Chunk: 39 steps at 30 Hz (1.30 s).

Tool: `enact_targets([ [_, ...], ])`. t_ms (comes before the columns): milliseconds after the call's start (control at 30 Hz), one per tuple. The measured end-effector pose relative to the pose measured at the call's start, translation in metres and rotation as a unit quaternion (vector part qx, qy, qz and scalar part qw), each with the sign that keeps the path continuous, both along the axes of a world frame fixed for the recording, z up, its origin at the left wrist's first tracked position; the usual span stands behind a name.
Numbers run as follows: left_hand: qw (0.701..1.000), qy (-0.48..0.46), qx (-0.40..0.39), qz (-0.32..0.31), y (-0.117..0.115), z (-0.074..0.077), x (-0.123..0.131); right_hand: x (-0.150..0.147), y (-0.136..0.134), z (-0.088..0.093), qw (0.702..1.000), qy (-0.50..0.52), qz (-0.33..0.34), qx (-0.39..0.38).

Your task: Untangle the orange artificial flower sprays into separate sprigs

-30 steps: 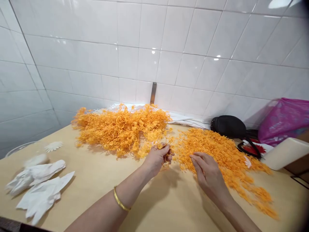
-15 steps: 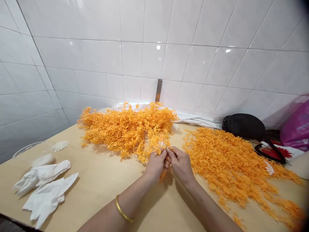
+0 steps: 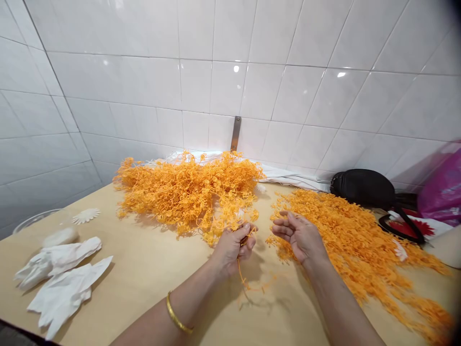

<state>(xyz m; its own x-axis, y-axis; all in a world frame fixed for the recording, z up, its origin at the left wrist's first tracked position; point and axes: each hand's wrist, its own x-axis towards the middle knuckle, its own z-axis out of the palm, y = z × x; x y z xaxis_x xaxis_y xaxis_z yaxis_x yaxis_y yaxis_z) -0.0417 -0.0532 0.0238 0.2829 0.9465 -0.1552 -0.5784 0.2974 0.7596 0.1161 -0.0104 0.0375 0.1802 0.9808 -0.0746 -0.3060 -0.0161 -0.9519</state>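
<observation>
My left hand [image 3: 233, 246], with a gold bangle [image 3: 175, 315] on its wrist, is closed on a thin orange plastic sprig [image 3: 252, 283] that dangles below it over the wooden table [image 3: 144, 274]. A tangled heap of orange plastic sprigs [image 3: 187, 192] lies just behind that hand. My right hand [image 3: 299, 234] hovers with fingers apart and holds nothing, at the near left edge of a flatter spread of orange pieces [image 3: 356, 245].
Two white gloves [image 3: 61, 283] lie at the table's near left, with a white flower-shaped piece [image 3: 85, 216] and a clear bowl rim [image 3: 32, 221] behind them. A black bag [image 3: 363, 188], a pink plastic bag [image 3: 444, 192] and white cloth [image 3: 284, 175] sit along the tiled wall.
Half a second ago both hands met on the sprig. The right hand has since let go and moved right toward the flat spread; the left keeps the sprig, now hanging lower.
</observation>
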Motion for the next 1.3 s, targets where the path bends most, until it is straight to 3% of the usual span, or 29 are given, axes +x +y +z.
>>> enact_targets([
  [100, 0.999, 0.043, 0.008, -0.008, 0.002, -0.003, -0.001, -0.001, -0.006, 0.002, 0.999, 0.001, 0.037, -0.021],
  [267, 0.997, 0.053, 0.019, -0.046, 0.003, -0.009, -0.002, -0.014, -0.011, -0.005, 0.98, 0.08, 0.174, -0.062],
  [400, 0.996, 0.056, 0.004, -0.069, 0.003, -0.017, 0.003, -0.026, -0.011, -0.019, 0.97, 0.057, 0.235, -0.027],
  [567, 0.996, 0.061, -0.061, -0.024, 0.006, -0.016, 0.004, -0.035, -0.012, -0.029, 0.973, -0.063, 0.218, 0.041],
  [700, 0.991, 0.048, -0.119, -0.031, 0.011, -0.014, -0.002, -0.032, -0.009, -0.029, 0.979, -0.036, 0.197, 0.026],
  [933, 0.993, 0.085, -0.075, -0.036, 0.009, -0.011, -0.005, -0.03, -0.008, -0.026, 0.988, -0.064, 0.136, 0.032],
  [1067, 0.992, 0.118, -0.052, -0.013, 0.007, -0.008, -0.006, -0.03, -0.011, -0.023, 0.983, -0.056, 0.172, 0.001],
  [1200, 0.99, 0.122, -0.043, 0.054, 0.009, -0.015, -0.003, -0.03, -0.014, -0.023, 0.972, -0.045, 0.226, -0.049],
  [1300, 0.99, 0.114, -0.034, 0.08, 0.01, -0.02, 0.001, -0.033, -0.016, -0.025, 0.961, -0.084, 0.261, -0.028],
])
